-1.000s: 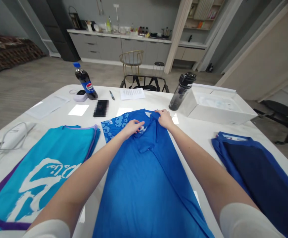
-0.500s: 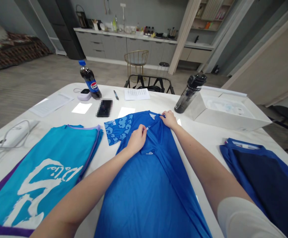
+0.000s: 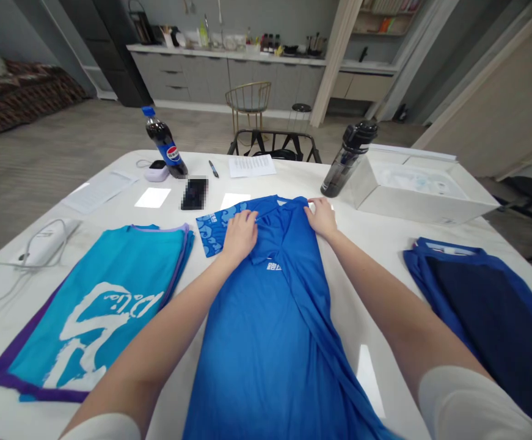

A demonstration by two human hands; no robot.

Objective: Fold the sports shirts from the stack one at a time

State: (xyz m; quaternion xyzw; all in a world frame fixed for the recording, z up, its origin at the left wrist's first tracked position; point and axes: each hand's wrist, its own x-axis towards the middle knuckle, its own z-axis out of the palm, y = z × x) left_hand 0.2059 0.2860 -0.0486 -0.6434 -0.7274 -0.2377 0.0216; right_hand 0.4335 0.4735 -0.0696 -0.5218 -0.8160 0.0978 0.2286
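A blue jersey (image 3: pixel 266 342) lies on a white table (image 3: pixel 293 174) (gray cabinets (image 3: pixel 201 79) beyond).

My left hand (image 3: pixel 240 237) lies flat, palm down; my right hand (image 3: pixel 323 218) rests just to its right, fingers slightly bent, both bare forearms (image 3: pixel 169 318) reaching forward.

Blue short-sleeved jersey (image 3: pixel 266 342) lies flat on its front-up side, lengthwise, centre of frame, running off the bottom edge. Collar (image 3: pixel 271 235) at upper middle. White chest print (image 3: pixel 273 266) just below it. Lighter cloud-patterned panel (image 3: pixel 215 231) sticks out to the upper left. Lengthwise fold runs down the right side.
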